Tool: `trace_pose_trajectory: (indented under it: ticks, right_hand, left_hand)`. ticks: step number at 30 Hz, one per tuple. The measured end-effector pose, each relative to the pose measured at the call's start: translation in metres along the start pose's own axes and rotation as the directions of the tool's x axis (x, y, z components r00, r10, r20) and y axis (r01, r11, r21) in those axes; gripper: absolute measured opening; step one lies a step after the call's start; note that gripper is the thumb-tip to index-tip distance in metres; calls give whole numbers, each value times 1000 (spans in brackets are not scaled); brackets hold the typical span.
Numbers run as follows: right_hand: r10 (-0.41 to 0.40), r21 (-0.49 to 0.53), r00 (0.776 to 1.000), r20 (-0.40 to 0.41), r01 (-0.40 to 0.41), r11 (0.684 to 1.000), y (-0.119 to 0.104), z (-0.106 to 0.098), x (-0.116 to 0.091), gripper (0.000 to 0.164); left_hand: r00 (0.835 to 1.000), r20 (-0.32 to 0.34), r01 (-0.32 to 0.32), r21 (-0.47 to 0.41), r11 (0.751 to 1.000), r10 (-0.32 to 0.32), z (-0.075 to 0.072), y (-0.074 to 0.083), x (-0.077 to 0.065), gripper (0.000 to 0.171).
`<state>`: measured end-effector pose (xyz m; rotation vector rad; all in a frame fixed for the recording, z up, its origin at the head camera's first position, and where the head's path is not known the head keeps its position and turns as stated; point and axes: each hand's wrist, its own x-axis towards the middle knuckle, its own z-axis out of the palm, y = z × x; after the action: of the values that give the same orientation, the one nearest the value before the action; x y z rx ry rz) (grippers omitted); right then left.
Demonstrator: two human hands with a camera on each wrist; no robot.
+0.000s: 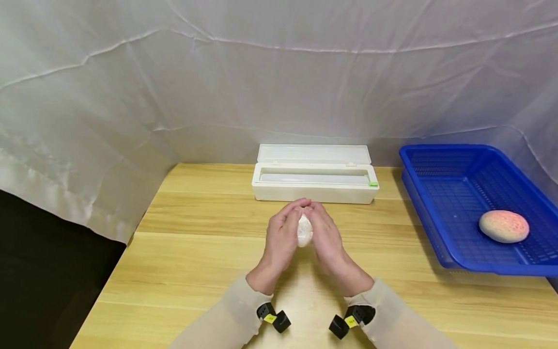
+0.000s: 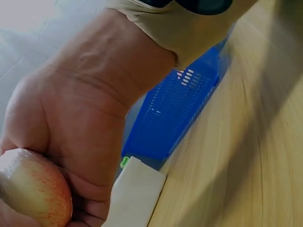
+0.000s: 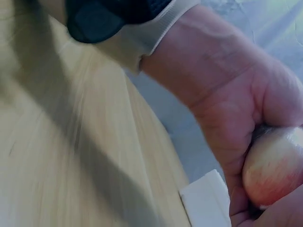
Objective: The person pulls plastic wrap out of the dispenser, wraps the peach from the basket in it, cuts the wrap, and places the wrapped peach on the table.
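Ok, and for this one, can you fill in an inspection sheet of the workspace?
Surface: pale wooden table, light plank grain.
Job's things: rounded red-and-yellow fruit, glossy clear film visible on part of it; long white plastic box near the far edge, its white lid open, a pale roll inside.
Other items: blue plastic mesh basket on the right, holding an oval pink-and-cream fruit.
Clutter: nothing seen.
Grippers: left hand and right hand curl round the first fruit from either side.
Cables: nothing seen.
Surroundings: creased whitish cloth behind; dark area beyond the table's left edge.
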<state>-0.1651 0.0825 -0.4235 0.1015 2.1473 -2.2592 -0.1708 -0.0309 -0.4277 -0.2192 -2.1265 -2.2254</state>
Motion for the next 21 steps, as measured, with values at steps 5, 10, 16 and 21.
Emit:
trace_pose_trajectory:
  ticks: [5,10,16,21]
  right_hand:
    - [42,63,999,-5,-42,997,0,-2,2,35]
    - [27,-8,994,107,-27,1000,2,-8,3,41]
    - [15,-97,999,47,-10,995,0,-11,6,44]
    - [2,-103,999,54,3,995,-2,-5,5,48]
  left_hand:
    - [1000,22,10,-1,1000,-10,-1,-1,1,39]
    - [996,22,92,-91,992,-91,-5,0,6,40]
    - [986,86,159,-180,971,-145,-6,4,8,43]
    - [995,66,85,-103,991,-79,-3,-1,4,40]
